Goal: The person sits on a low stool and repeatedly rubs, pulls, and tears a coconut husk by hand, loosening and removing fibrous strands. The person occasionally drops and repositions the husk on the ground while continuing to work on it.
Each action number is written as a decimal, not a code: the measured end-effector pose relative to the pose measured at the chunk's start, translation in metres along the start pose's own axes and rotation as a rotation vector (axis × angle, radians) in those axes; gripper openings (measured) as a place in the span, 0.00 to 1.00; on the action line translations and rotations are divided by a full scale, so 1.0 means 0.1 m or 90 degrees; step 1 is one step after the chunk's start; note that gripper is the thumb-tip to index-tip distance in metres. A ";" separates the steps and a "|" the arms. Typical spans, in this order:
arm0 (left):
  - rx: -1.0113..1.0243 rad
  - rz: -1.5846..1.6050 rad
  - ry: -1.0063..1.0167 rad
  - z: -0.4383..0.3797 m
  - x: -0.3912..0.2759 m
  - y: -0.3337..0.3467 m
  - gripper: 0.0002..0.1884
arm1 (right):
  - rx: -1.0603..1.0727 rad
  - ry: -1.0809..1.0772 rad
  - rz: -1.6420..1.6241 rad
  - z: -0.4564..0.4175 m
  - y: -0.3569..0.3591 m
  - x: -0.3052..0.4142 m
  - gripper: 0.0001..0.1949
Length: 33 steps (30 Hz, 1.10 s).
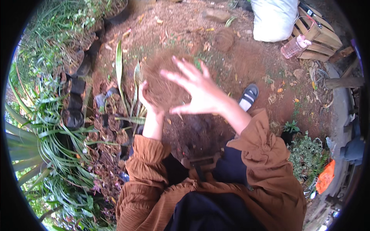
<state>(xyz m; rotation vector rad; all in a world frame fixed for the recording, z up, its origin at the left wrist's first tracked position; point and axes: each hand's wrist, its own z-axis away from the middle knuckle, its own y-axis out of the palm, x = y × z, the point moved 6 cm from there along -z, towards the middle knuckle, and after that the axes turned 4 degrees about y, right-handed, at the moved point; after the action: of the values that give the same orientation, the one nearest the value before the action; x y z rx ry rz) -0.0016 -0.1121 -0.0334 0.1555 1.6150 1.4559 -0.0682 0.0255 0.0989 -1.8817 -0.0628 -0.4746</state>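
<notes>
A loose, hair-like clump of brown plant fibre (164,83) is held up in front of me, over the bare soil. My left hand (151,99) cups it from the left and below, its thumb along the near left edge. On the other side, my right hand (198,89) has its fingers spread over the clump's right part. Blur hides whether those fingertips touch the fibre. Beyond my hands, a rounded bundle of similar fibre (224,39) lies on the ground. A looser spread of fibre (249,60) lies to its right. Dark soil (199,130) shows below my wrists.
Black planting bags (75,99) and long-leaved plants (62,138) line the left side. Snake plant leaves (119,69) rise beside my left hand. At upper right are a white sack (274,20), a pink bottle (294,46) and a wooden crate (325,39). A sandalled foot (249,96) stands right.
</notes>
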 end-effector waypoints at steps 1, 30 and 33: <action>-0.004 -0.027 0.051 0.04 -0.10 0.19 0.26 | -0.073 -0.013 0.006 0.02 -0.13 -0.05 0.43; -0.199 0.075 0.259 0.05 -1.62 -0.26 0.18 | 0.251 0.766 0.084 1.65 3.67 -1.37 0.50; -0.183 0.065 0.244 0.09 -1.63 -0.18 0.18 | 0.189 0.770 0.051 1.61 3.51 -1.27 0.48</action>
<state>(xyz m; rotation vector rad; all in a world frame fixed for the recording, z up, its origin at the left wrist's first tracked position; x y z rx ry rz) 0.1047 -0.2140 0.0399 -0.2216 1.6897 1.8641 -0.0428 0.0700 -0.3048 -1.0641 0.6979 -1.3766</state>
